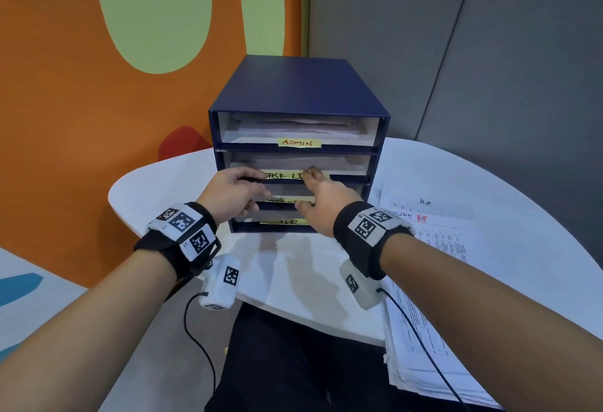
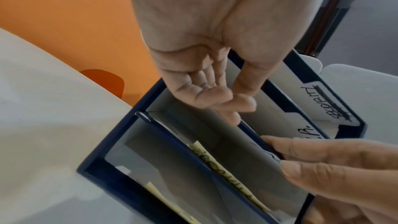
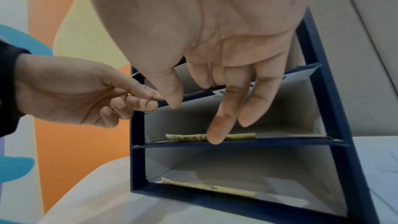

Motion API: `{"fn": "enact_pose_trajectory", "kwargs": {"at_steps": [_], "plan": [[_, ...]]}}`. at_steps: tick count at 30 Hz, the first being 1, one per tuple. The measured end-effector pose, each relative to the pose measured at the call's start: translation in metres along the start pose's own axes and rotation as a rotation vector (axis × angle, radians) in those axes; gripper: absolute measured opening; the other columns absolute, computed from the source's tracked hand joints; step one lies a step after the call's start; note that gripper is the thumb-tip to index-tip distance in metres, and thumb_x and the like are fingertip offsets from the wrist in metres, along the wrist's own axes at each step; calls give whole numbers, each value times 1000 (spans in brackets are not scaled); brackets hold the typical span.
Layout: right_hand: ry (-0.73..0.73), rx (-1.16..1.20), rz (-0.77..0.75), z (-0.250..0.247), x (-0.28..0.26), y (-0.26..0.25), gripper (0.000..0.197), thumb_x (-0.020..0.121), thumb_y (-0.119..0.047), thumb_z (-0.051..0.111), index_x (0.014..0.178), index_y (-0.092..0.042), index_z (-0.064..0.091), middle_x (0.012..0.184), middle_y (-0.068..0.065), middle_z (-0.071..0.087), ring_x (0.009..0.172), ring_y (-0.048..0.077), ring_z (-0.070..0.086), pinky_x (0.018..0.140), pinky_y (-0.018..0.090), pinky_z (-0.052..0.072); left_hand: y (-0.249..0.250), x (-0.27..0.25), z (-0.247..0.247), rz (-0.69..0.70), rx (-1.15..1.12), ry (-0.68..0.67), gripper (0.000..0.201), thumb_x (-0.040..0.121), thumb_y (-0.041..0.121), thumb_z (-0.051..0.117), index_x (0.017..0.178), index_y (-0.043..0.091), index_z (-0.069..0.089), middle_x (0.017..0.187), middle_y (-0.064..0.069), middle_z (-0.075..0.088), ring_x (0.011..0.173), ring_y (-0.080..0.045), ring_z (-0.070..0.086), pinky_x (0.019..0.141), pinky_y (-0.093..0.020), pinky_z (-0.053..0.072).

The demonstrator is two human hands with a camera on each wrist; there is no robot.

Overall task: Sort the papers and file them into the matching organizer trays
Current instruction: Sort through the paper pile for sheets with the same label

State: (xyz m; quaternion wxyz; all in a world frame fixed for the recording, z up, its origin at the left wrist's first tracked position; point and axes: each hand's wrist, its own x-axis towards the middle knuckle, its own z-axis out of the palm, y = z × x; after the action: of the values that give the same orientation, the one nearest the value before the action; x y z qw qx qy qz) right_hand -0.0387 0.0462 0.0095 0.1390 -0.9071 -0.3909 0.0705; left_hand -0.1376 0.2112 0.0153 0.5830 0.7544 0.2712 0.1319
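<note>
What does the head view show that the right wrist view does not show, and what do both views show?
Only the head view shows the yellow "ADMIN" label on the top tray, the papers lying in the upper two trays, and the white printed paper stack on the white table. Only the right wrist view shows the insides of the two lowest trays, with no papers visible in them. Both show the dark blue four-tray organizer, with the left hand and right hand at the second shelf edge.
</note>
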Motion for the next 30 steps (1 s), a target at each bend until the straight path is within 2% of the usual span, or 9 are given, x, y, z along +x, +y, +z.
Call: {"fn": "enact_pose_trajectory", "kwargs": {"at_steps": [5,8,13,18,21,23,25,28,30], "plan": [[-6,-6,15,-1,-12,10,67,95,-42,43,153,-24,13,161,-8,3,138,26,34,108,40,38,2,0,3,20,60,31,22,90,7,63,111,12,65,88,-6,76,47,-11,56,45,-21,42],[0,5,22,-6,-25,22,67,94,-39,45,152,-26,14,161,-8,4,138,26,34,106,39,39,5,-7,12,94,77,33,18,88,9,66,106,12,68,90,-6,76,50,-12,56,46,-21,43],[48,2,54,-17,-47,45,60,95,-32,46,150,-23,24,160,-5,12,135,25,38,104,39,41,21,-29,55,183,38,-132,14,90,7,66,103,12,69,82,-5,76,49,-10,55,46,-16,46],[63,-9,123,-30,-78,85,57,92,-32,50,146,-26,34,154,-6,29,132,24,42,105,37,39,18,-38,115,205,149,-281,13,85,8,70,98,11,68,71,-3,69,48,-11,58,45,-16,43],[71,70,286,-34,-102,122,52,87,-33,57,138,-32,45,139,-5,51,119,19,54,98,30,44,3,-39,148,195,272,-333,9,88,12,66,95,18,67,83,-2,72,60,-9,63,54,-22,47],[29,84,366,-34,-119,147,52,84,-27,62,134,-32,49,133,-8,56,112,15,58,95,27,46,-2,-39,168,234,314,-349,10,89,12,62,96,19,66,87,1,69,68,-11,62,60,-22,48],[-107,47,432,-31,-134,166,63,79,-22,71,137,-28,47,133,-8,56,110,14,58,92,27,48,-1,-39,185,312,390,-341,13,89,16,62,100,22,67,94,6,68,74,-9,60,65,-21,47],[-393,-96,478,-17,-147,182,83,70,-30,82,142,-27,41,140,-4,49,118,20,56,92,33,49,8,-37,209,411,546,-351,31,90,19,61,120,21,61,118,5,63,93,-11,61,82,-23,47],[-439,-155,485,-7,-146,185,86,67,-33,85,141,-25,41,140,0,50,118,23,56,91,35,49,15,-30,223,475,678,-326,47,90,20,60,136,19,50,135,-1,52,118,-20,54,98,-31,44]]}}
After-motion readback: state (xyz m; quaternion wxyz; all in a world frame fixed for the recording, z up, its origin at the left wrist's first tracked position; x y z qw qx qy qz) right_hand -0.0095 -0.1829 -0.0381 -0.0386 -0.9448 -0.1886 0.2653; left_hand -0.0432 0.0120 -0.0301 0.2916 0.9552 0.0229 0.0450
